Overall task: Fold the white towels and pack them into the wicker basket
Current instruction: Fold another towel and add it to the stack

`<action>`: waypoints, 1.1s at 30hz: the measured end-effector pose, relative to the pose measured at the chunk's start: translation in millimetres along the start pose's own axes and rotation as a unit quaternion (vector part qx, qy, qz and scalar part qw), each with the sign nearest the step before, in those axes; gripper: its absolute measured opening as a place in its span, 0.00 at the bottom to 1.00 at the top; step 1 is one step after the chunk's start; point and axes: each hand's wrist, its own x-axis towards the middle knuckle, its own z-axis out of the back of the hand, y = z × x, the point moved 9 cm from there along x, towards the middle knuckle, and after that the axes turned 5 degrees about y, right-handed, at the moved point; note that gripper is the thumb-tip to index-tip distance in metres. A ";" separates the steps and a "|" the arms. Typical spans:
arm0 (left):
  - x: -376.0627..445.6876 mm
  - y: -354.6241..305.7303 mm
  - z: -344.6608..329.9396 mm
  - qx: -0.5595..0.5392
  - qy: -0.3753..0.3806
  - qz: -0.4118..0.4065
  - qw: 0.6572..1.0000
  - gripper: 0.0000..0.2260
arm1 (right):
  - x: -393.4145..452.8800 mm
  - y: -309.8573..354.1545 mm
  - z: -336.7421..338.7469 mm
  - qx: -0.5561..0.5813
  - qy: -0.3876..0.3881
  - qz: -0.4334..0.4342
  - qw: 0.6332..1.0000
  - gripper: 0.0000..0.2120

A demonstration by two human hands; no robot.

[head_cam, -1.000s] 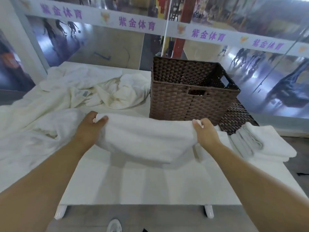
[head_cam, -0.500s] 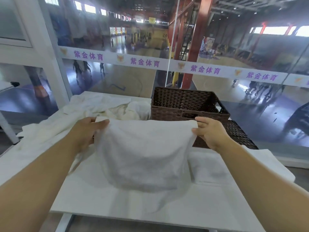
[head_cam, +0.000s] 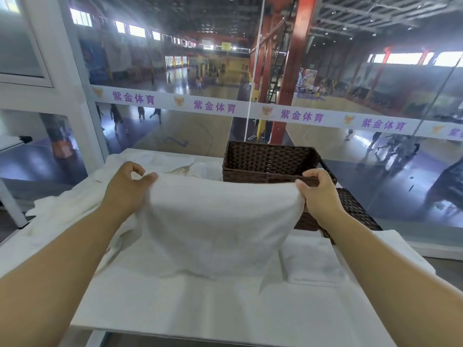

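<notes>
Both hands, left hand (head_cam: 127,186) and right hand (head_cam: 317,194), pinch a white towel (head_cam: 215,226) in their fingers; a folded towel (head_cam: 310,261) waits at four o'clock, unfolded pile (head_cam: 62,209) at nine; wicker basket (head_cam: 270,159) looks unpacked.

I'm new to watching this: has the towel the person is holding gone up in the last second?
Yes. The towel, held by both hands, has risen: its top edge was below the wicker basket's rim and now sits level with it.

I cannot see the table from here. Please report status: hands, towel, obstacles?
Left hand and right hand each pinch a top corner of the white towel, held up. Wicker basket behind. Folded towel on the table at right.
</notes>
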 end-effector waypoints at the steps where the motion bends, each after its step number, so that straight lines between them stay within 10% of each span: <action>1: 0.1 -1.3 3.4 -0.020 -0.013 0.005 1.000 0.14 | -1.1 3.8 3.0 0.007 -0.008 0.003 1.000 0.10; 8: 2.3 -4.0 -0.8 -0.175 0.095 -0.003 0.980 0.10 | -13.5 22.5 -3.7 0.085 0.196 0.002 0.977 0.19; 18: 44.5 -12.9 -11.4 -0.034 0.076 -0.036 0.996 0.15 | 33.7 36.6 -15.6 -0.243 0.099 0.058 0.963 0.06; 29: 96.7 -26.4 -4.1 -0.097 0.000 -0.074 0.993 0.06 | 82.9 59.9 -35.8 -0.148 -0.015 0.106 0.983 0.06; 33: 71.4 -5.4 -10.4 -0.049 0.053 -0.078 0.994 0.05 | 56.5 38.2 -41.5 -0.129 0.064 0.116 0.983 0.03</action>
